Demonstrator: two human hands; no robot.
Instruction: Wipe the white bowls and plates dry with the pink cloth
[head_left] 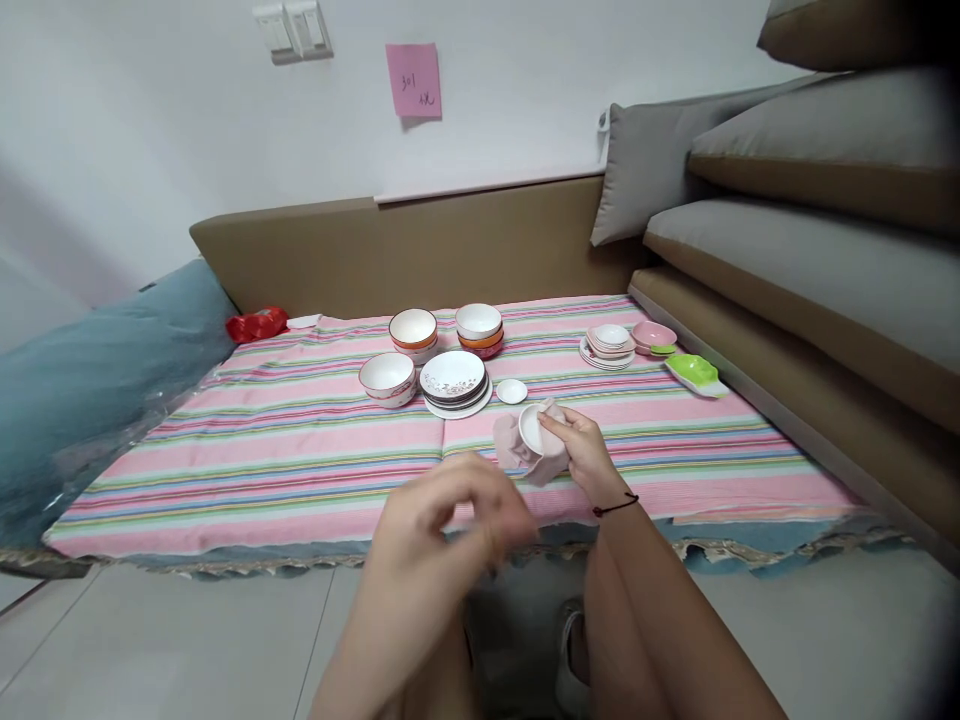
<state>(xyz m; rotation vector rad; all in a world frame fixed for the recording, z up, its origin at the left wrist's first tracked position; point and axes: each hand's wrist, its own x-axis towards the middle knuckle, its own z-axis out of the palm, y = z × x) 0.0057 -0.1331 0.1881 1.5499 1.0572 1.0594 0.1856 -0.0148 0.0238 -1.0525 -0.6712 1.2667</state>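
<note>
Head view: the right hand [589, 455] gripped a small white bowl [529, 430] through a pale pink cloth [551, 462], above the striped cover [300, 475] and near a small white dish [512, 391]. The bowl was tilted and round, with no long axis. It lay beyond and to the right of the fingers of the left hand [411, 540]; the right was nearer. Blur made it impossible to tell whether those curled left fingers met or pinched anything. Cloth and right fingers hid the bowl's right side.
</note>
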